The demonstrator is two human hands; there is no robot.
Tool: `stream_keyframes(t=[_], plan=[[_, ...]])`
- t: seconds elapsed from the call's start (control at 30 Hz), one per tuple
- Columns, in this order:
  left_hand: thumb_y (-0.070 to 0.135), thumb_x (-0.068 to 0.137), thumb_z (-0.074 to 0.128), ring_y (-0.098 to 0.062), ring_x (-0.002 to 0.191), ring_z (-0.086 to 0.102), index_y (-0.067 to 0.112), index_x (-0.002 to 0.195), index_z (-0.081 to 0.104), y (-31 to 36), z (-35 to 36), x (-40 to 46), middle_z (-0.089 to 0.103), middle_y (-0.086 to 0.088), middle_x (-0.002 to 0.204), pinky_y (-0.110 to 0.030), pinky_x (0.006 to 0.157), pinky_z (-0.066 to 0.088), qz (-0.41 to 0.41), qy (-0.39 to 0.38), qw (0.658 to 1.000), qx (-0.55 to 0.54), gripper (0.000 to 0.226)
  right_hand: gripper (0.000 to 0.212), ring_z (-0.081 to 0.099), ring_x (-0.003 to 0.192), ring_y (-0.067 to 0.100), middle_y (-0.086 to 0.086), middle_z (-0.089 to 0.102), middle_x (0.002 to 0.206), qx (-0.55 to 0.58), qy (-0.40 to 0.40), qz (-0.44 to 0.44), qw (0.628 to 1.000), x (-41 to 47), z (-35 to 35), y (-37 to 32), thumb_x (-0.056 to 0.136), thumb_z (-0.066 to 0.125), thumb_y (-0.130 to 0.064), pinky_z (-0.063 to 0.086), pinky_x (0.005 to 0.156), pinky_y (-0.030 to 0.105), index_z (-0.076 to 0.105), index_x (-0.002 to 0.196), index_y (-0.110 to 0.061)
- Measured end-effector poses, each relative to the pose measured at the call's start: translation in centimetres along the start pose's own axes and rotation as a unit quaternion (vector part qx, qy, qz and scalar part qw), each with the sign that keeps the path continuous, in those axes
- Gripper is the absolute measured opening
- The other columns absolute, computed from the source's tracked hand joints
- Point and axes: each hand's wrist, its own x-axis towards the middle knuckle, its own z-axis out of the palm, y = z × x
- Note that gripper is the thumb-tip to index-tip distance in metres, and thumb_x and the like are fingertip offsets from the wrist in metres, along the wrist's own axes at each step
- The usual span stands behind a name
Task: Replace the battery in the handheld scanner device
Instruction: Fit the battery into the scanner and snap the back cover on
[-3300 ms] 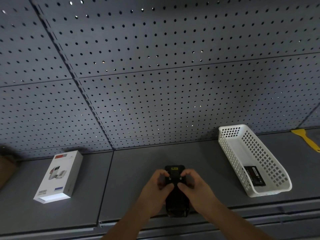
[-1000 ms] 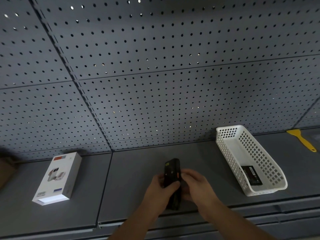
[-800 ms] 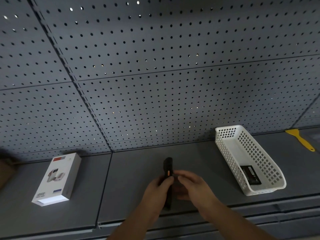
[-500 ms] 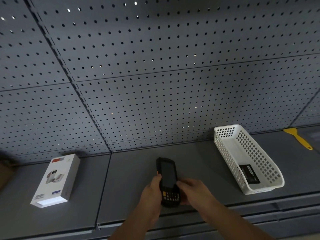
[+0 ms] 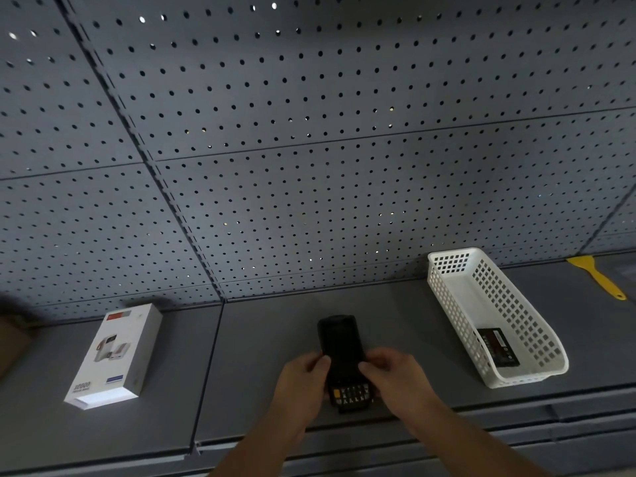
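Observation:
The black handheld scanner (image 5: 339, 342) faces up over the grey shelf (image 5: 261, 339), dark screen away from me and keypad with an orange key near me. My left hand (image 5: 303, 380) grips its left side and my right hand (image 5: 392, 376) grips its right side, fingertips on the middle of the body. A black battery (image 5: 499, 347) with a label lies in the near end of the white perforated basket (image 5: 451, 304) to the right.
A white product box (image 5: 115, 352) lies flat on the shelf at the left. A yellow plastic scraper (image 5: 597, 275) lies at the far right. Grey pegboard (image 5: 309, 149) forms the back wall. The shelf's front lip runs just below my hands.
The scanner has been turned over from back-up, through edge-on, to screen and keypad up. Both hands stayed on it and now hold it at its sides.

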Motion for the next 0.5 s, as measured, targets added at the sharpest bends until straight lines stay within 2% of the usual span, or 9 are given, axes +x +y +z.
stream_keyframes(t=[0.1, 0.2, 0.3, 0.37, 0.43, 0.5], plan=[[0.018, 0.103, 0.059, -0.021, 0.081, 0.078, 0.011, 0.096, 0.076, 0.0, 0.1, 0.2, 0.08, -0.01, 0.091, -0.034, 0.068, 0.066, -0.003, 0.011, 1.0, 0.0, 0.02, 0.01, 0.076, 0.084, 0.011, -0.006, 0.081, 0.089, -0.025, 0.0, -0.004, 1.0, 0.3, 0.0, 0.1, 0.089, 0.077, -0.025, 0.063, 0.078, 0.035, 0.077, 0.099, -0.023], [0.022, 0.101, 0.062, -0.023, 0.082, 0.078, 0.015, 0.095, 0.077, -0.3, 0.2, 0.5, 0.08, -0.007, 0.087, -0.044, 0.077, 0.067, -0.009, 0.018, 1.0, 0.024, 0.018, 0.013, 0.076, 0.087, 0.012, -0.005, 0.081, 0.091, -0.052, 0.007, -0.007, 0.999, 0.4, 0.0, 0.2, 0.088, 0.077, -0.024, 0.063, 0.084, 0.035, 0.077, 0.101, -0.021], [0.025, 0.098, 0.065, -0.024, 0.08, 0.079, 0.018, 0.084, 0.079, -0.6, 0.3, 1.0, 0.081, -0.004, 0.08, -0.05, 0.082, 0.065, -0.012, 0.023, 0.999, 0.043, 0.021, 0.017, 0.074, 0.085, 0.007, -0.008, 0.08, 0.09, -0.071, 0.009, -0.008, 0.997, 0.4, 0.0, 0.3, 0.089, 0.076, -0.025, 0.056, 0.074, 0.023, 0.078, 0.105, -0.019], [0.025, 0.097, 0.066, -0.026, 0.079, 0.078, 0.018, 0.079, 0.08, -0.8, 0.3, 1.3, 0.08, -0.005, 0.076, -0.05, 0.082, 0.065, -0.013, 0.024, 0.998, 0.057, 0.024, 0.01, 0.072, 0.081, 0.004, -0.011, 0.077, 0.087, -0.079, 0.009, -0.005, 0.997, 0.4, 0.0, 0.3, 0.09, 0.076, -0.026, 0.052, 0.067, 0.019, 0.075, 0.1, -0.023], [0.024, 0.097, 0.066, -0.028, 0.079, 0.078, 0.018, 0.076, 0.08, -0.9, 0.3, 1.7, 0.08, -0.006, 0.075, -0.051, 0.082, 0.064, -0.013, 0.023, 0.998, 0.059, 0.026, 0.006, 0.07, 0.08, 0.003, -0.012, 0.075, 0.085, -0.092, 0.008, -0.004, 0.996, 0.4, 0.0, 0.1, 0.091, 0.075, -0.027, 0.053, 0.066, 0.019, 0.07, 0.092, -0.029], [0.023, 0.096, 0.067, -0.029, 0.077, 0.078, 0.017, 0.075, 0.08, -1.1, 0.3, 2.2, 0.08, -0.007, 0.074, -0.053, 0.081, 0.064, -0.01, 0.024, 0.998, 0.064, 0.025, 0.01, 0.072, 0.079, 0.007, -0.012, 0.076, 0.083, -0.11, 0.01, -0.008, 0.994, 0.6, 0.0, -0.2, 0.09, 0.075, -0.027, 0.058, 0.072, 0.026, 0.069, 0.084, -0.031]])
